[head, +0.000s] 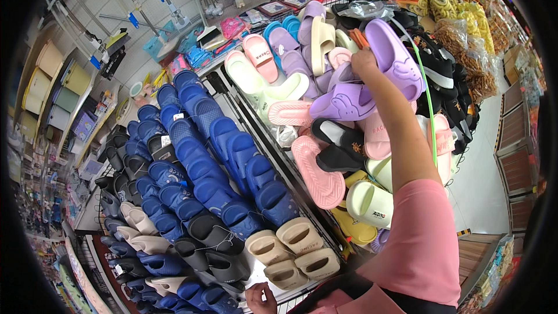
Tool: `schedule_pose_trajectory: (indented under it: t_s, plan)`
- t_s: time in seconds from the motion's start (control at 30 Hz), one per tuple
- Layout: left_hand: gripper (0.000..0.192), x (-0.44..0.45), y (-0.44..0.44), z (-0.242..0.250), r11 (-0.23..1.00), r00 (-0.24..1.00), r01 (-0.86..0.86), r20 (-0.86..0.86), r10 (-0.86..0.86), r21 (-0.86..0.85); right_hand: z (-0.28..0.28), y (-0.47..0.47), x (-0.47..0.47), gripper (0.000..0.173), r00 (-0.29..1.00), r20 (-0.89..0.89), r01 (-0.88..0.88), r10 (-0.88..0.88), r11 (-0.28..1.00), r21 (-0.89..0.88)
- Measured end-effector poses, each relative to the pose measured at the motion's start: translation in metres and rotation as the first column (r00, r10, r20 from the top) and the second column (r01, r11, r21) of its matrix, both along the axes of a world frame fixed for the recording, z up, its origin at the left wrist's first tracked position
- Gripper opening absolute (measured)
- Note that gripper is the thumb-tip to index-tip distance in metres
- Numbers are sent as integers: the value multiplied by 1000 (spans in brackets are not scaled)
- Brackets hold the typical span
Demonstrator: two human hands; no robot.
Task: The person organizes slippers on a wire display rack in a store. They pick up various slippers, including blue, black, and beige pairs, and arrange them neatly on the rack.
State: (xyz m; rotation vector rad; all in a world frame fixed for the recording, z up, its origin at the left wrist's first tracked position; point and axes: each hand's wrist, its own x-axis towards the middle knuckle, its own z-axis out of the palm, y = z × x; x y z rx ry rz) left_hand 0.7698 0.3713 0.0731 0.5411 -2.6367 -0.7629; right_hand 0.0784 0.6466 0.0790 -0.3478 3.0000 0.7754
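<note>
My right hand (364,62) reaches into the heap of loose slippers, beside an orange-brown item (358,38) and the large purple rabbit slipper (386,48); what its fingers grip is hidden. Another purple rabbit slipper (342,102) lies below it, near a pink sole (320,172) and black shoes (342,157). At the bottom edge, my left hand (261,298) has its fingers curled, with nothing visible in it. It is close to beige slippers (285,274) standing in rows at the front of the rack. Rows of blue slippers (200,157) fill the rack's left part.
A black rack rail (279,161) divides the rows from the heap. Black shoes (440,69) and bagged goods (466,43) stand at the right, by a green strap (425,87). Brooms (211,35) hang at the back. Shelves with bins (52,78) line the left.
</note>
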Motion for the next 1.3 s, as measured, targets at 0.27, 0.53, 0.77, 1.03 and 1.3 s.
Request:
schedule_pose_trajectory:
  t_s: [0.27, 0.53, 0.77, 1.03, 1.3]
  plan:
    - [19, 1, 10, 10, 996, 989, -93, 112, 92, 1, -39, -8, -64, 51, 993, 113, 63, 26, 701, -711]
    - [19, -11, 31, -11, 1000, 965, -23, 262, 28, -21, -70, -37, -156, 94, 885, 347, 304, -312, -178, -936]
    - [21, -47, 48, 3, 998, 897, -58, 438, 56, -9, -56, -61, -185, 114, 914, 339, 382, -222, 191, -904]
    - [20, -59, 45, 6, 994, 889, -106, 444, 112, -37, -57, -50, -190, 97, 953, 279, 303, -116, 346, -888]
    - [12, -63, 45, 13, 992, 963, -118, 251, 101, 50, -52, -64, -65, 63, 987, 95, 135, 127, -355, -925]
